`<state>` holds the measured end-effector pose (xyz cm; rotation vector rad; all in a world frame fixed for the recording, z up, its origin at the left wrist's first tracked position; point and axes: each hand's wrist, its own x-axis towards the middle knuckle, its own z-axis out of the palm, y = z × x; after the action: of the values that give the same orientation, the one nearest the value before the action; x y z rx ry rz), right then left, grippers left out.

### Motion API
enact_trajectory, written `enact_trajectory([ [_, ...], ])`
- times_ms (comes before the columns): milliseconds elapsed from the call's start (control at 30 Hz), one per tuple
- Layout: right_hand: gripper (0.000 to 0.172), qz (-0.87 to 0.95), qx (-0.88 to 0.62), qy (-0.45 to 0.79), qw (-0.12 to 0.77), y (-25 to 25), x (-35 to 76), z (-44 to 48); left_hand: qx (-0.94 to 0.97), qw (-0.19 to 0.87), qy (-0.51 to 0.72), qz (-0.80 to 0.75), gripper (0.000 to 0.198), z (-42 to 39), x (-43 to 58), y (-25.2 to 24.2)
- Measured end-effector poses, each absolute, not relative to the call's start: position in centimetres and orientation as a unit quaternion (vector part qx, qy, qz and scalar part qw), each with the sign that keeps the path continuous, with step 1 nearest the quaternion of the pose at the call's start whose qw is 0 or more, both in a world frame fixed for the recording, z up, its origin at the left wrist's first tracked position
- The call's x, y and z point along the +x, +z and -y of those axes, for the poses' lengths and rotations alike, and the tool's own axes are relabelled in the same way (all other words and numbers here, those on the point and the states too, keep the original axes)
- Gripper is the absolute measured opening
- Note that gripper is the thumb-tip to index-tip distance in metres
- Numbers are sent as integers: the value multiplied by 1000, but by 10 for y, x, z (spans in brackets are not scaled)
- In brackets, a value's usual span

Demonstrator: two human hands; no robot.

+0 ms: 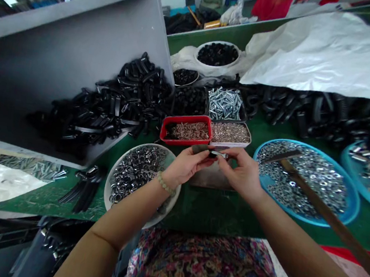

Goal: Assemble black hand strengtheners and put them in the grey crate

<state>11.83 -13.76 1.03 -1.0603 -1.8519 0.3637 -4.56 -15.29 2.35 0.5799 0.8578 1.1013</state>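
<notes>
In front of my body, my left hand [184, 165] is closed around a small dark part [200, 148], most of it hidden by the fingers. A shiny silver metal piece [219, 155], like a bolt or pin, sticks out of its right side. My right hand [243, 173] pinches that metal piece between thumb and fingertips, so both hands meet over the bench. Just behind them stand a red tray [162, 131] of thin copper-coloured pins and a pale box [230, 144] of small rivet-like pieces. A white bowl [109, 187] of metal rings lies under my left forearm.
At left, a tilted grey bin [91, 44] holds many black handle-like parts [118, 102]. To the right are a blue basin [354, 211] of small nuts with a wooden-handled tool [319, 204] across it, and another blue basin [348, 167]. Silver screws [224, 103] lie behind.
</notes>
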Motion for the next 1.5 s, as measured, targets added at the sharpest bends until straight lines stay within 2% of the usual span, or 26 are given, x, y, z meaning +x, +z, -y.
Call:
enact_trajectory([
  [167, 11, 855, -329, -66, 396, 0, 118, 155, 275, 699, 556, -357, 43, 178, -41, 15],
  [300, 14, 877, -262, -63, 398, -12, 124, 171, 319, 715, 509, -357, 53, 194, -44, 3],
  [400, 15, 885, -245, 11, 397, -21, 128, 183, 355, 712, 470, -382, 53, 208, -47, -4],
  [467, 18, 872, -266, 99, 398, -25, 127, 189, 381, 672, 485, -410, 43, 216, -50, -5],
  [533, 25, 808, -311, 244, 437, -27, 122, 194, 387, 638, 504, -435, 29, 223, -52, -4],
  [600, 30, 699, -339, 419, 470, -28, 115, 196, 367, 651, 505, -432, 24, 228, -55, -2],
  [700, 30, 571, -351, 612, 418, -30, 108, 195, 311, 718, 473, -406, 26, 232, -56, -1],
  [767, 34, 554, -397, 630, 371, -31, 105, 195, 298, 721, 460, -424, 24, 233, -57, -2],
  [867, 30, 605, -479, 529, 353, -31, 100, 202, 398, 615, 455, -507, 22, 232, -61, -6],
  [933, 33, 657, -471, 478, 342, -32, 96, 208, 520, 511, 405, -552, 26, 230, -70, -8],
  [1033, 23, 655, -427, 518, 348, -38, 91, 211, 643, 372, 291, -603, 27, 216, -96, -8],
  [1167, 22, 567, -400, 596, 405, -44, 91, 205, 687, 86, 151, -705, 22, 179, -148, -13],
  [1267, 17, 607, -381, 571, 400, -40, 99, 204, 718, 6, 64, -693, 26, 160, -173, -19],
  [1333, 16, 673, -369, 515, 381, -34, 105, 206, 716, 17, 88, -693, 27, 158, -173, -19],
  [1400, 21, 752, -336, 447, 349, -28, 111, 209, 680, 99, 157, -709, 28, 165, -161, -13],
  [1500, 25, 833, -254, 382, 309, -21, 118, 211, 579, 392, 263, -665, 30, 184, -126, 0],
])
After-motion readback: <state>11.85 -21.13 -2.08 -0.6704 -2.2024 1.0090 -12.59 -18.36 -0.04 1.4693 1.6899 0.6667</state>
